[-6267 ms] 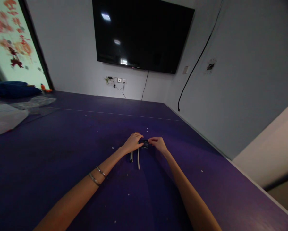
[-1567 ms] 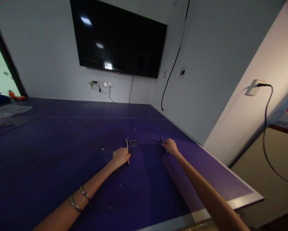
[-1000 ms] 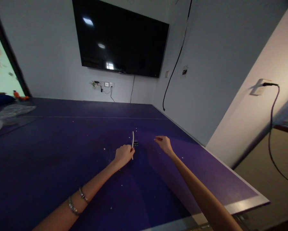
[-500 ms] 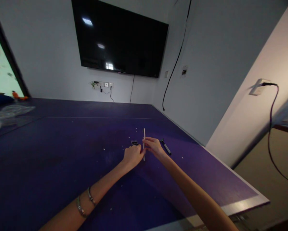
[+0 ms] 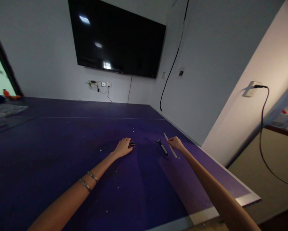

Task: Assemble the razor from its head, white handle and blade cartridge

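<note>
White and slender, the straight stick (image 5: 173, 152) slants from far left to near right over the purple tabletop (image 5: 72, 144), its long axis roughly parallel to the black-and-grey razor (image 5: 163, 149) lying just left of it, head end farther away. The right hand (image 5: 176, 143) pinches the stick between its fingertips. The left hand (image 5: 122, 148) partly covers a small dark rectangular piece (image 5: 132, 145); whether it grips it cannot be told. Beyond the tabletop, a large black television (image 5: 120, 38) hangs on a grey wall (image 5: 45, 48).
</note>
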Available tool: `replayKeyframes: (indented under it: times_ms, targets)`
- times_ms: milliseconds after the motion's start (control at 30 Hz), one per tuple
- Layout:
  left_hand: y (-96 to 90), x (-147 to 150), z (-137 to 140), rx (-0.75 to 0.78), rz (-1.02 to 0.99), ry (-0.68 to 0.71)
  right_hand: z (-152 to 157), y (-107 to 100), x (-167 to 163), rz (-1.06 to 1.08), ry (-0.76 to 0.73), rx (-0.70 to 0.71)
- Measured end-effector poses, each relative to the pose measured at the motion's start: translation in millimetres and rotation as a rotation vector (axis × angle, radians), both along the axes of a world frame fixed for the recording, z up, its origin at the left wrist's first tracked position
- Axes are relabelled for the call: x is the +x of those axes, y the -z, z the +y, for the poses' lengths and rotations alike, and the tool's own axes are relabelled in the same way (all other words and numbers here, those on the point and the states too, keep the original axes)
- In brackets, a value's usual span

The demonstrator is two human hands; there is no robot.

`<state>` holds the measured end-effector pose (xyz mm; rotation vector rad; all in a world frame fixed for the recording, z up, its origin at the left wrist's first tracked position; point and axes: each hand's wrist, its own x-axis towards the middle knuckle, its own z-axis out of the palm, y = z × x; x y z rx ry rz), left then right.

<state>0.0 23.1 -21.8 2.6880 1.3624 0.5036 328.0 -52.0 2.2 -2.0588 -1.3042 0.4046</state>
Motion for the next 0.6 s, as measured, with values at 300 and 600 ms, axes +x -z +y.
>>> replayKeyframes:
  times_ms: [300, 600]
  targets:
    - [20.6, -0.6, 22.6, -0.016, -0.009, 0.099, 10.5, 32.7, 13.6, -0.3, 0.016, -0.103]
    - [24.9, -4.8, 27.4, -0.029, -0.083, 0.118, 15.2, 38.8, 13.6, -0.414, 0.02, -0.156]
